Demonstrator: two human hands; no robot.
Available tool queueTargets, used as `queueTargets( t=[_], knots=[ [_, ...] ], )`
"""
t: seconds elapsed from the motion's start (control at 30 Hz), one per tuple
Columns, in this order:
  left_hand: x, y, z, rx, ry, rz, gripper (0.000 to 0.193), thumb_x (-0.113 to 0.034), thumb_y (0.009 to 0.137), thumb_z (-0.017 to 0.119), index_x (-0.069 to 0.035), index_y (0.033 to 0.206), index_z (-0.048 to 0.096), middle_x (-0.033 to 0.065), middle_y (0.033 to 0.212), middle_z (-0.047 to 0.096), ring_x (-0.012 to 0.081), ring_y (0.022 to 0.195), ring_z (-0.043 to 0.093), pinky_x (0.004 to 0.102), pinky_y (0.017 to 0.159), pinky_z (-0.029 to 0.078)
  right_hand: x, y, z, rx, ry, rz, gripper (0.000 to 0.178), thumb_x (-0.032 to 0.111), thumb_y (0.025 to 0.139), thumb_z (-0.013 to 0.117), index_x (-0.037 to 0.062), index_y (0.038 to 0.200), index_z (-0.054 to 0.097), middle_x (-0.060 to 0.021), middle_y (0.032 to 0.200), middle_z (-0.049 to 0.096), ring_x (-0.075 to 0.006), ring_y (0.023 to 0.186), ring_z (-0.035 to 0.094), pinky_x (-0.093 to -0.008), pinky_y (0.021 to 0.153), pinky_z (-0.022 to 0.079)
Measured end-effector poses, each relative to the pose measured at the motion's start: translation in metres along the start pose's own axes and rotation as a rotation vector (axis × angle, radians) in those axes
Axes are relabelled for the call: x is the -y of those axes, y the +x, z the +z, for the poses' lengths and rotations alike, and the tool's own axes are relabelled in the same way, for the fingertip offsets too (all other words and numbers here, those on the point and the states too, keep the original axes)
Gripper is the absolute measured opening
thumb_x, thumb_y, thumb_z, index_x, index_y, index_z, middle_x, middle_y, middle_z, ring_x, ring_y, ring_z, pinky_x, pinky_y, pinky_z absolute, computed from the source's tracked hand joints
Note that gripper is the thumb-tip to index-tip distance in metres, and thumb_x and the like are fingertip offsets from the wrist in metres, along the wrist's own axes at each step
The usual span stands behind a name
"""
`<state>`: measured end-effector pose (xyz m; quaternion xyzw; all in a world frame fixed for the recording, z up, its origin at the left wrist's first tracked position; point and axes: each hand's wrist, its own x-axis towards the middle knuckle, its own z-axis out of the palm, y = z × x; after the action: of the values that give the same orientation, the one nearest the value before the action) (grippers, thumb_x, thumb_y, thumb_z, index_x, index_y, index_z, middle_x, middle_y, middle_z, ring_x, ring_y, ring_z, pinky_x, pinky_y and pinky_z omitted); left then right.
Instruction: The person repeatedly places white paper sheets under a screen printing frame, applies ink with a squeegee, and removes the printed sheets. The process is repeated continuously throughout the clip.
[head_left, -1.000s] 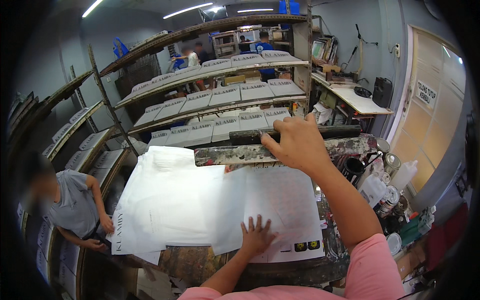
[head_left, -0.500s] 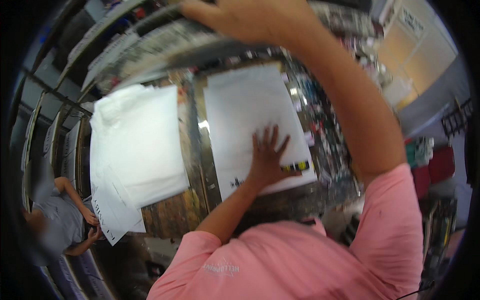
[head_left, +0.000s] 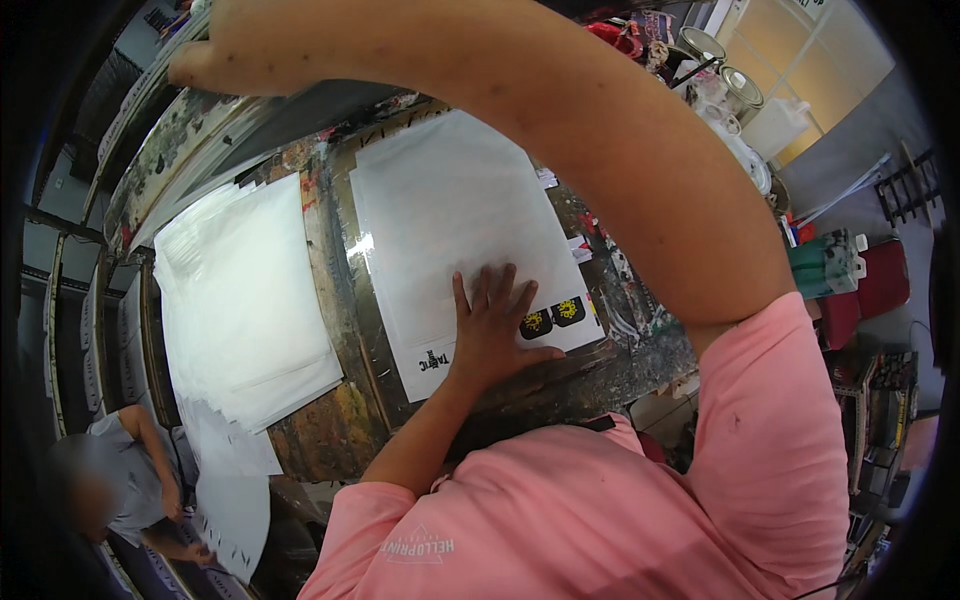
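Observation:
My left hand (head_left: 490, 335) lies flat with its fingers spread on a white sheet (head_left: 450, 220) on the worktable. Near my thumb the sheet bears two black patches with yellow marks, and black print sits at its lower left corner. My right arm reaches across the far side, so that my right hand (head_left: 215, 62) is at the upper left, beside the edge of a paint-smeared frame (head_left: 165, 180). Its thumb side shows, but most of its fingers are hidden, and whatever it may hold is not visible.
A stack of white sheets (head_left: 245, 300) lies left of the stained table strip (head_left: 345, 300). At lower left a person (head_left: 135, 470) handles a white sheet (head_left: 232, 510). Round tins (head_left: 740, 90) and a green jug (head_left: 825, 265) stand to the right. Racks line the left.
My right hand has moved left along the far side. My left hand stays flat on the sheet. The other person's printed sheet has moved down off the stack. The view has shifted.

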<state>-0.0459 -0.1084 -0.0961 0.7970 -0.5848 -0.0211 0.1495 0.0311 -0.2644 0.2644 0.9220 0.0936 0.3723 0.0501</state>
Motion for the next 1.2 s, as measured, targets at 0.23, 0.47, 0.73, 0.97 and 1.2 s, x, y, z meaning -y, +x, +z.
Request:
queueTargets(
  t=[0.23,0.47,0.73,0.97,1.2],
  knots=[
    [0.003,-0.006,0.012,-0.080,-0.068,0.068,0.100,-0.085,0.073,0.072,-0.014,0.143,0.069,0.0174,0.156,0.052,0.0423,0.148,0.041,0.0724,0.128,0.012,0.018,-0.022,-0.035,0.040,0.030,0.204,0.055,0.043,0.105,0.047,-0.0008,0.103,0.081,-0.0174,0.108,0.080,-0.0335,0.099,0.074,-0.0544,0.098,0.048],
    [0.009,-0.013,0.025,-0.114,-0.104,0.160,0.093,-0.079,0.084,0.069,-0.009,0.144,0.068,0.0227,0.157,0.051,0.0449,0.148,0.042,0.0623,0.128,0.025,0.012,-0.004,0.001,-0.002,-0.040,0.233,0.057,0.054,0.098,0.056,0.0017,0.097,0.078,-0.0230,0.089,0.075,-0.0384,0.093,0.074,-0.0522,0.091,0.049],
    [0.042,-0.024,-0.076,-0.454,-0.558,-0.223,0.069,-0.036,0.082,0.094,-0.006,0.138,0.068,0.0119,0.128,0.072,0.0275,0.120,0.067,0.0448,0.104,0.053,0.030,-0.016,-0.015,0.073,-0.013,0.295,0.059,0.054,0.099,0.061,-0.0022,0.115,0.068,-0.0203,0.091,0.074,-0.0369,0.092,0.071,-0.0507,0.092,0.044],
    [0.110,-0.117,-0.174,-0.738,-1.342,-0.349,0.124,-0.021,0.074,0.101,0.001,0.169,0.026,0.0187,0.140,0.063,0.0266,0.119,0.066,0.0378,0.096,0.058,0.091,-0.140,0.006,0.383,-0.020,0.172,0.091,0.059,0.095,0.068,-0.0096,0.152,0.049,-0.0183,0.110,0.063,-0.0329,0.103,0.060,-0.0469,0.094,0.041],
    [0.090,-0.176,-0.067,-0.454,-0.377,-0.757,0.115,-0.059,0.052,0.102,-0.001,0.144,0.064,0.0145,0.131,0.057,0.0310,0.122,0.056,0.0508,0.106,0.042,0.116,-0.257,0.064,0.751,0.267,0.327,0.043,0.052,0.096,0.072,0.0156,0.118,0.078,-0.0125,0.104,0.075,-0.0352,0.101,0.072,-0.0509,0.084,0.056]
  ],
)
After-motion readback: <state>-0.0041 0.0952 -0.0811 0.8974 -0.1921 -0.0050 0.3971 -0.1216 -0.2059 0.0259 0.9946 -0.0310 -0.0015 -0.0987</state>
